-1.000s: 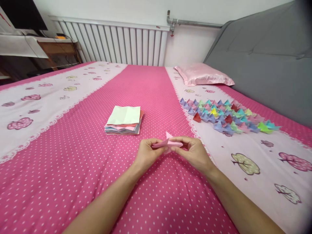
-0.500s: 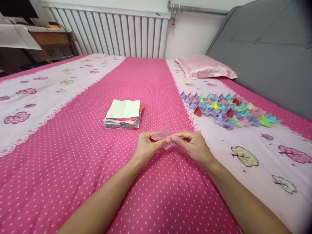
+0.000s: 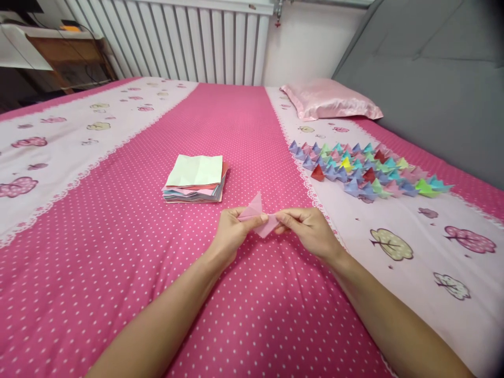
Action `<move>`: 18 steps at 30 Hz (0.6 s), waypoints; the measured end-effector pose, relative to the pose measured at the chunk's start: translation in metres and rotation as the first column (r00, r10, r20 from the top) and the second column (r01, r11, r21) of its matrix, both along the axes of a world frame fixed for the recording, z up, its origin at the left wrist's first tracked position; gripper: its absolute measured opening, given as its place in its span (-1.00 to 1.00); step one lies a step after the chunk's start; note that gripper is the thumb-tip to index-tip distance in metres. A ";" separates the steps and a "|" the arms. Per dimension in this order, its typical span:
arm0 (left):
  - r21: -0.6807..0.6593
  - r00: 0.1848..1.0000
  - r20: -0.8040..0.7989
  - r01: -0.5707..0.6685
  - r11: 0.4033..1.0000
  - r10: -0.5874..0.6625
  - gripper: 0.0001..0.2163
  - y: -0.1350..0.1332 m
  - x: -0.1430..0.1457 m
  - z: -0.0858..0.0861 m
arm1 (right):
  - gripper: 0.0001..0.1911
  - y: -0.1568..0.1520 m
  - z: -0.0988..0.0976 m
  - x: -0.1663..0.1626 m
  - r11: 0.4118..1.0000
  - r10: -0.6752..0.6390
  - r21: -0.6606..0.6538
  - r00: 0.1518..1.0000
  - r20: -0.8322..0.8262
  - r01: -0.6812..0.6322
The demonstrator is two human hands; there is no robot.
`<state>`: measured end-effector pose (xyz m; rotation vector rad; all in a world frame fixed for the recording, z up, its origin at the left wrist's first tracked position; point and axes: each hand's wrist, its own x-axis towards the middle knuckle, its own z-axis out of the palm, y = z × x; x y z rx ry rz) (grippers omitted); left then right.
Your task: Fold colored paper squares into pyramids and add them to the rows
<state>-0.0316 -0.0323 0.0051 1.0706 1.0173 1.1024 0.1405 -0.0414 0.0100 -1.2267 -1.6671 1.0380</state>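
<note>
A folded piece of pink origami paper (image 3: 252,207) is held between both hands above the bed, a pointed flap standing up from it. My left hand (image 3: 233,231) pinches its left part, thumb lying along the near side. At its right end, my right hand (image 3: 307,228) grips the paper between thumb and fingers. Beyond the left hand lies a stack of square paper sheets (image 3: 197,170), a pale green one on top. Several small folded paper boats (image 3: 370,173) in many colours stand in rows to the right.
A pink dotted bedspread (image 3: 129,226) with printed trees lies beneath everything. A shiny pink pillow (image 3: 331,100) rests at the back right, beside the grey headboard (image 3: 429,89). Behind the bed are a white radiator (image 3: 189,44) and, at left, a wooden desk (image 3: 66,50).
The pink paper has shifted slightly left and turned. My right hand has slid outward along it, leaving a gap between the thumbs. The view has tipped downward a little.
</note>
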 end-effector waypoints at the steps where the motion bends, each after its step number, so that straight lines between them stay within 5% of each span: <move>1: -0.011 1.000 0.011 0.002 1.000 -0.002 -0.81 0.000 0.000 0.000 | -0.72 0.000 0.000 0.000 1.000 0.004 -0.006 1.000 0.002 -0.004; 10: -0.073 0.979 0.089 0.189 0.979 -0.183 -0.77 -0.001 0.000 -0.006 | -0.65 0.000 -0.005 -0.006 0.985 -0.088 -0.164 0.966 -0.245 0.049; 18: -0.103 0.972 0.121 0.214 0.971 -0.201 -0.74 0.003 -0.002 -0.002 | -0.68 0.004 -0.003 0.004 0.983 -0.124 -0.161 0.971 -0.205 0.091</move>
